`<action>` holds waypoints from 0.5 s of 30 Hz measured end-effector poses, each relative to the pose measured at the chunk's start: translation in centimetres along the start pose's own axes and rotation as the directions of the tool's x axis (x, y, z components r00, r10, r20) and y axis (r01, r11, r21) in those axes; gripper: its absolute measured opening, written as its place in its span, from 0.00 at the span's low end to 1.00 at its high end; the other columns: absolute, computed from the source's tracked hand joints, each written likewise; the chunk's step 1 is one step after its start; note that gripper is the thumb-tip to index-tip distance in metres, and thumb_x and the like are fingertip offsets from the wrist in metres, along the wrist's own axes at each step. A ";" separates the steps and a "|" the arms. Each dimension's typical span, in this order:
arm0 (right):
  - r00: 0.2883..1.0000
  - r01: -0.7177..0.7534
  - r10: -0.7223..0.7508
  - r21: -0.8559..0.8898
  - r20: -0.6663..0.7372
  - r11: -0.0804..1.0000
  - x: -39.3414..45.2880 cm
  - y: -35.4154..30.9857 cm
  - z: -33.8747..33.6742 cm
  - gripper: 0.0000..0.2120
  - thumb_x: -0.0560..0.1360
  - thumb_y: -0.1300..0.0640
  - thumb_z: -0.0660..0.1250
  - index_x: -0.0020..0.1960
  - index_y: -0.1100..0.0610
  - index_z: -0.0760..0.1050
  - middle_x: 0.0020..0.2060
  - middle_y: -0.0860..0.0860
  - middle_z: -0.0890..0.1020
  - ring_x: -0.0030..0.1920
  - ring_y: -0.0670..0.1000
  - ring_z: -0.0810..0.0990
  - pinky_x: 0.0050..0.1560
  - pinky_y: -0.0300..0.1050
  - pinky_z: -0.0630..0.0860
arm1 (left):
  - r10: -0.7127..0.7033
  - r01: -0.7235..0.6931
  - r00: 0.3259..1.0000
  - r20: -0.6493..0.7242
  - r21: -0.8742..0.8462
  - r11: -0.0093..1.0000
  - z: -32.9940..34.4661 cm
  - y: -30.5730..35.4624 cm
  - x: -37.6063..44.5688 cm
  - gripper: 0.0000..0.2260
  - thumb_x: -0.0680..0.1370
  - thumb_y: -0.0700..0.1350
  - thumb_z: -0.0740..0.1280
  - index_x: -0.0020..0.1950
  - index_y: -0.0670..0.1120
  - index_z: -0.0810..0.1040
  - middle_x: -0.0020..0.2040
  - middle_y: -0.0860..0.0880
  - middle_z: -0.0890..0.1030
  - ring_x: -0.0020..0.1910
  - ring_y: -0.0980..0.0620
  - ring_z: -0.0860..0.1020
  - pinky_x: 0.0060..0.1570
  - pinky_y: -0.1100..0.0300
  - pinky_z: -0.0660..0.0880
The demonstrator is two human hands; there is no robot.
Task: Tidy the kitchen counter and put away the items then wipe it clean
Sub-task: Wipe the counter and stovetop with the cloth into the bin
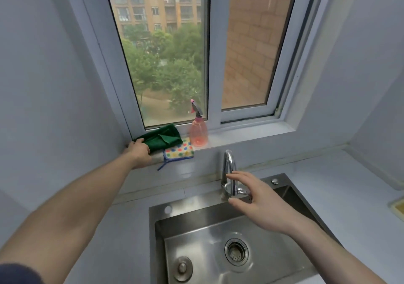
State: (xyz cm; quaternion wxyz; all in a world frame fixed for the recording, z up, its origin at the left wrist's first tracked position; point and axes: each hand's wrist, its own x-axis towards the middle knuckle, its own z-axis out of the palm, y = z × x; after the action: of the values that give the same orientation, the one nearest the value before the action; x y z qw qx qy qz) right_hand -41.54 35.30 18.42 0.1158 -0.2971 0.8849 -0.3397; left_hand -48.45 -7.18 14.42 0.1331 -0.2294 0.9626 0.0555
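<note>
Gripping the green cloth [160,138] on the windowsill with the left hand [140,153], apparently to fetch it for wiping the table [341,187], while the right hand [254,200], fingers spread and empty, reaches toward the faucet [228,170], likely for wetting.

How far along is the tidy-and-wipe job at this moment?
Done, apparently: the visible counter around the sink looks nearly bare, apart from a yellow item at the right edge. In hand: the left hand grips the green cloth on the windowsill; the right hand reaches, open, for the faucet. Left: wetting the cloth, probably, then wiping; no water is running.
</note>
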 end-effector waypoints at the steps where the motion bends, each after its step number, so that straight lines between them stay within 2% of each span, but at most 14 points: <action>1: 1.000 -0.009 0.009 -0.008 -0.014 1.000 -0.1 -0.1 0.1 0.27 0.78 0.45 0.69 0.75 0.39 0.66 0.72 0.32 0.65 0.71 0.31 0.64 0.73 0.40 0.66 | 0.005 -0.006 1.000 0.025 0.030 1.000 0.1 -0.3 0.6 0.14 0.78 0.48 0.65 0.61 0.49 0.83 0.80 0.47 0.60 0.74 0.39 0.63 0.73 0.47 0.65; 3: 0.999 -0.025 0.025 -0.015 -0.034 1.000 -0.6 -0.4 0.6 0.26 0.78 0.44 0.68 0.74 0.38 0.67 0.72 0.31 0.66 0.71 0.31 0.64 0.72 0.40 0.67 | -0.012 0.008 0.998 0.062 0.067 0.998 0.3 -1.0 2.1 0.14 0.73 0.50 0.63 0.54 0.49 0.83 0.77 0.46 0.66 0.72 0.40 0.66 0.71 0.47 0.68; 6: 0.997 -0.047 0.045 -0.021 -0.059 0.999 -1.3 -0.8 1.4 0.26 0.77 0.43 0.68 0.74 0.37 0.67 0.71 0.31 0.66 0.71 0.32 0.64 0.73 0.42 0.67 | -0.032 0.028 0.997 0.076 0.045 0.999 1.3 -2.1 4.8 0.22 0.69 0.53 0.59 0.58 0.45 0.78 0.65 0.39 0.73 0.59 0.38 0.76 0.60 0.49 0.77; 8: 0.996 -0.059 0.057 -0.020 -0.071 0.998 -1.8 -1.3 1.7 0.26 0.77 0.43 0.68 0.74 0.37 0.67 0.71 0.31 0.66 0.71 0.32 0.65 0.73 0.43 0.67 | -0.001 0.001 0.999 0.046 -0.005 1.000 0.1 -1.6 3.5 0.19 0.70 0.51 0.59 0.55 0.43 0.79 0.57 0.40 0.78 0.50 0.41 0.79 0.51 0.53 0.80; 9: 0.995 -0.058 0.056 -0.023 -0.084 0.998 -1.9 -1.6 1.8 0.25 0.77 0.43 0.68 0.73 0.37 0.68 0.71 0.31 0.66 0.71 0.32 0.66 0.73 0.43 0.67 | 0.018 -0.018 1.000 0.005 -0.038 0.999 -0.8 -1.3 2.9 0.17 0.72 0.48 0.61 0.55 0.42 0.79 0.55 0.40 0.80 0.49 0.41 0.80 0.50 0.53 0.80; 11: 0.992 -0.063 0.061 -0.019 -0.108 0.998 -2.3 -2.2 1.9 0.25 0.77 0.44 0.69 0.73 0.37 0.69 0.70 0.31 0.67 0.70 0.32 0.67 0.72 0.42 0.68 | 0.084 -0.093 0.992 -0.096 -0.094 0.991 -2.5 -0.7 2.0 0.15 0.76 0.42 0.62 0.60 0.40 0.80 0.60 0.39 0.80 0.56 0.39 0.79 0.56 0.52 0.79; 13: 0.991 -0.058 0.056 -0.010 -0.126 0.998 -2.7 -2.6 2.0 0.24 0.78 0.45 0.69 0.72 0.38 0.69 0.70 0.31 0.69 0.69 0.33 0.68 0.71 0.41 0.68 | 0.146 -0.180 0.967 -0.211 -0.153 0.972 -4.6 -0.4 1.2 0.19 0.77 0.37 0.62 0.66 0.41 0.79 0.68 0.41 0.77 0.67 0.39 0.75 0.68 0.50 0.73; 15: 0.989 -0.050 0.049 -0.005 -0.142 0.999 -3.1 -3.1 2.2 0.23 0.78 0.46 0.69 0.72 0.38 0.70 0.69 0.31 0.70 0.69 0.32 0.68 0.71 0.41 0.69 | 0.213 -0.285 0.920 -0.330 -0.186 0.940 -6.5 -0.3 -0.6 0.19 0.77 0.36 0.61 0.67 0.42 0.79 0.71 0.44 0.76 0.69 0.41 0.73 0.73 0.51 0.68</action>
State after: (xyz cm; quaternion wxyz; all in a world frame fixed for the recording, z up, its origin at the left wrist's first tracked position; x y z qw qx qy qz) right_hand -36.79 34.16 18.85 0.0600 -0.2507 0.8993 -0.3533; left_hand -49.30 -8.24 20.85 -0.0528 -0.1239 0.9799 0.1472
